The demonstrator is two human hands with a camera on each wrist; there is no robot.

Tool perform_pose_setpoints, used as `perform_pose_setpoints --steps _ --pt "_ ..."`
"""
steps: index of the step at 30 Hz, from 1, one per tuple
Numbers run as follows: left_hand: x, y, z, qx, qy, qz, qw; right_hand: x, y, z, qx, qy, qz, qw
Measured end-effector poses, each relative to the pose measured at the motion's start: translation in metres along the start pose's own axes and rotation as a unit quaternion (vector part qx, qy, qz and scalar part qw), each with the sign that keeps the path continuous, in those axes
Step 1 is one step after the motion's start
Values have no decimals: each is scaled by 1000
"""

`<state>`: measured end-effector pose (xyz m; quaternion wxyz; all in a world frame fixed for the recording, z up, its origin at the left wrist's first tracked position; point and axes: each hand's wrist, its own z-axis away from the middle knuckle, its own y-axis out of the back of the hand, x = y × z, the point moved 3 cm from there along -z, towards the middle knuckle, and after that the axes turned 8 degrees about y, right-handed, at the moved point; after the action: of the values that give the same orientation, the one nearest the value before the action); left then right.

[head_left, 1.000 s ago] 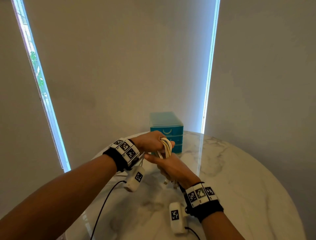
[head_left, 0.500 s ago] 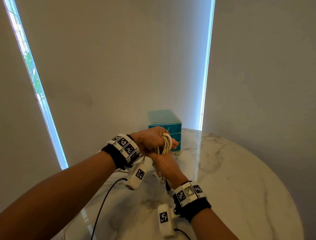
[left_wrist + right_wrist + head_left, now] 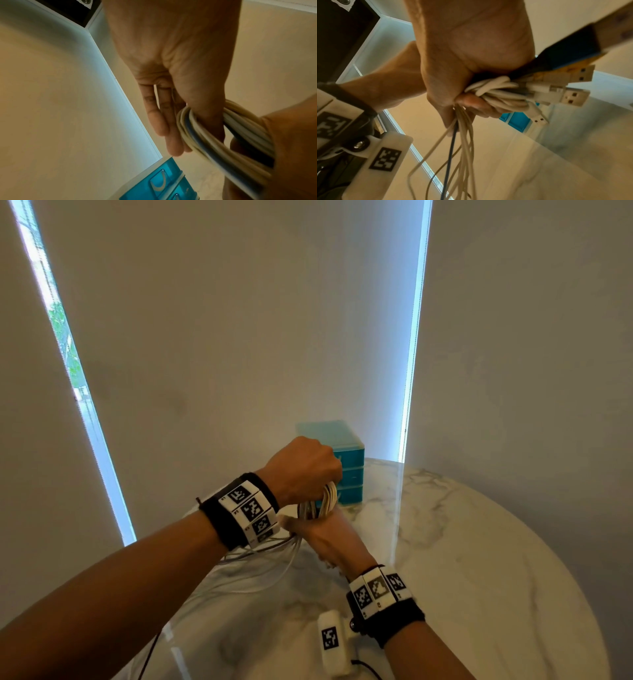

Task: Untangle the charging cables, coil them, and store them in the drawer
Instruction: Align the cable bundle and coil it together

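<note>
Two hands grip one cable bundle: left hand holds its coil, right hand clutches its plug ends just below.

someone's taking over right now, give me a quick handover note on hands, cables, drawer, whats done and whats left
Left hand: loops of the cable bundle wrapped round it.
Right hand: grips the bundle's plug ends, loose strands hanging below toward the marble table.
Drawer unit: at the table's far edge, behind the hands; the drawers in view are shut.
Done: coil partly wound.
Left: wind in the loose strands, open a drawer, store the coil.
</note>
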<state>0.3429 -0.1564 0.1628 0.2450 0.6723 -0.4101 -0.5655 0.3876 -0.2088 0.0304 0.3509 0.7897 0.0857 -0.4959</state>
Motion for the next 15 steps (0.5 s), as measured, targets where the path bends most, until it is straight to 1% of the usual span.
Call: perform_pose_setpoints --steps 1,5,6,8,10,11,12,13,15 --pt "1 3 1 1 -8 -2 1000 -2 2 1 -4 3 6 1000" --pt "5 8 4 13 -51 -47 998 -2 6 5 -63 8 -17 998" --pt "6 6 4 15 -56 -54 997 -1 4 4 -58 19 -20 998" --pt "4 1 6 20 -45 -21 999 0 2 1 -15 42 -26 999" --pt "-7 -9 5 33 3 80 996 4 -2 -3 36 49 -41 997" --pt "-14 -14 5 32 26 160 986 4 -1 -5 53 54 -53 996" --pt "-20 -22 6 18 45 246 968 7 2 -5 66 56 -64 994" --pt "-27 -31 8 -13 59 330 942 9 8 -4 79 52 -86 992" --pt "-33 -53 16 -126 85 457 877 21 27 -1 122 18 -146 982"
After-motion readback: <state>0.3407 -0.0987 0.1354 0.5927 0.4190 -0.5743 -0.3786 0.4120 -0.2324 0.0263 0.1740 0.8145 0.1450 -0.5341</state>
